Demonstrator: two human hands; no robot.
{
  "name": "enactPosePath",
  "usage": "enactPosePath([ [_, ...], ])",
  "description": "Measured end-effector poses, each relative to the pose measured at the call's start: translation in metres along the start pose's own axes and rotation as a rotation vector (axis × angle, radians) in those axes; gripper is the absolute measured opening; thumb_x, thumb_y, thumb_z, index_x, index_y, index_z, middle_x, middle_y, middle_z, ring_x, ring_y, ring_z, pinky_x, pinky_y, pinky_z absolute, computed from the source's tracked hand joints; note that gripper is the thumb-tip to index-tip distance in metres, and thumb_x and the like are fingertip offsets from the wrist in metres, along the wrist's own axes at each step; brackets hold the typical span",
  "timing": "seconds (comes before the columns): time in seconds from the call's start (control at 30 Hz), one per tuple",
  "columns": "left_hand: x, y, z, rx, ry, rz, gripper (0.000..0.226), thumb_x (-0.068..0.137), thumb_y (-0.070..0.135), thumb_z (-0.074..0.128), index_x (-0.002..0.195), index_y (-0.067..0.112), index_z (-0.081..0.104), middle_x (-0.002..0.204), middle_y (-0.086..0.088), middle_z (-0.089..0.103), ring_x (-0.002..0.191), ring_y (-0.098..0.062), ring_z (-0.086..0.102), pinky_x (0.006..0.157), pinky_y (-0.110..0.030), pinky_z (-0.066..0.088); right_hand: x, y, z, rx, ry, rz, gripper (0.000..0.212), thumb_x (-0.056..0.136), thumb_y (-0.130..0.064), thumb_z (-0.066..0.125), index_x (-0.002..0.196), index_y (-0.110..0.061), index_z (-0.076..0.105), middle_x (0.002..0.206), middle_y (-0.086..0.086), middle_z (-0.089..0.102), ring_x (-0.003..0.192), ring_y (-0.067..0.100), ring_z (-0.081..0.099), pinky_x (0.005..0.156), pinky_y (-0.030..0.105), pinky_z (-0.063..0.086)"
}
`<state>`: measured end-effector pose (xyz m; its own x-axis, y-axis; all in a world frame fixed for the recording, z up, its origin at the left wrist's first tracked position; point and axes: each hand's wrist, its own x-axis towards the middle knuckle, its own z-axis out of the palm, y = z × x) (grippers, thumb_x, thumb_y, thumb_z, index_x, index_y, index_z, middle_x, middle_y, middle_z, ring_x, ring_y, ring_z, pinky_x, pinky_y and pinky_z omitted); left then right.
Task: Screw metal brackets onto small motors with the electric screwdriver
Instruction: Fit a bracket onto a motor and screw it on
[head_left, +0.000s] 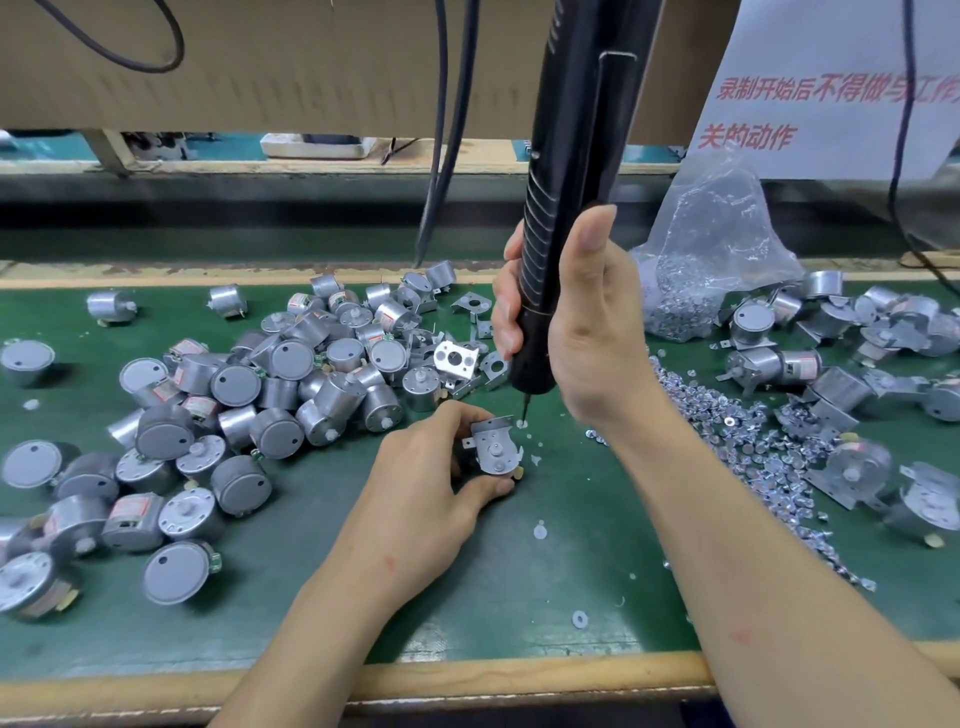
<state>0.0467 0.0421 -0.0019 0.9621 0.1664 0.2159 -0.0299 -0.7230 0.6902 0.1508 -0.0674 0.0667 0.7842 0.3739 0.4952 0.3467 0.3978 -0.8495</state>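
- Left hand (415, 499) held one motor (493, 452) near the middle of the green bench (519, 597), its fingers pinching the body, with a bracket (491, 427) seated on top.
- Right hand (587, 322) gripped the black electric screwdriver (563, 208) upright, fingers wrapped tight round the barrel; the bit tip (523, 414) stood at the bracket's right edge, over a loose screw (522, 424) by the look of it.
- Whether any screw was already in this bracket could not be told.
- Large heap of bare motors (249, 395) lay to the left, so most work seemed left.
- Loose brackets (457, 361) lay behind the hands.
- Motors with brackets on (852, 467) were piled at right, judged finished.
- Spilled screws (727, 415) and a bag of them (696, 270) lay at right.
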Motion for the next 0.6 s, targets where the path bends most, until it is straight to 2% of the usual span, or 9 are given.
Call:
enactPosePath([
  [0.2,0.001,0.001,0.0,0.002,0.013,-0.009,0.037,0.076,0.028,0.084,0.104,0.031,0.061,0.072,0.027,0.056,0.074,0.013,0.052,0.064,-0.003,0.035,-0.002,-0.001,0.008,0.045,0.014,-0.002,0.078,0.072,-0.085,0.049,0.087,-0.008,0.052,0.057,0.001,0.054,0.042,0.021,0.046,0.047,0.035,0.039],
  [0.33,0.001,0.001,-0.001,0.012,0.019,-0.026,0.038,0.075,0.031,0.085,0.103,0.032,0.059,0.074,0.026,0.057,0.075,0.013,0.052,0.064,-0.003,0.035,-0.003,0.001,0.013,0.052,0.005,0.022,0.076,0.073,-0.083,0.05,0.086,-0.009,0.052,0.058,-0.001,0.055,0.043,0.021,0.047,0.047,0.031,0.042],
  [0.6,0.001,0.002,-0.001,0.028,0.037,-0.016,0.039,0.074,0.031,0.086,0.104,0.033,0.061,0.065,0.031,0.052,0.074,0.019,0.049,0.065,0.0,0.033,-0.002,0.006,0.016,0.038,0.007,0.05,0.079,0.072,-0.083,0.05,0.088,-0.006,0.051,0.059,-0.001,0.056,0.044,0.021,0.048,0.046,0.03,0.043],
])
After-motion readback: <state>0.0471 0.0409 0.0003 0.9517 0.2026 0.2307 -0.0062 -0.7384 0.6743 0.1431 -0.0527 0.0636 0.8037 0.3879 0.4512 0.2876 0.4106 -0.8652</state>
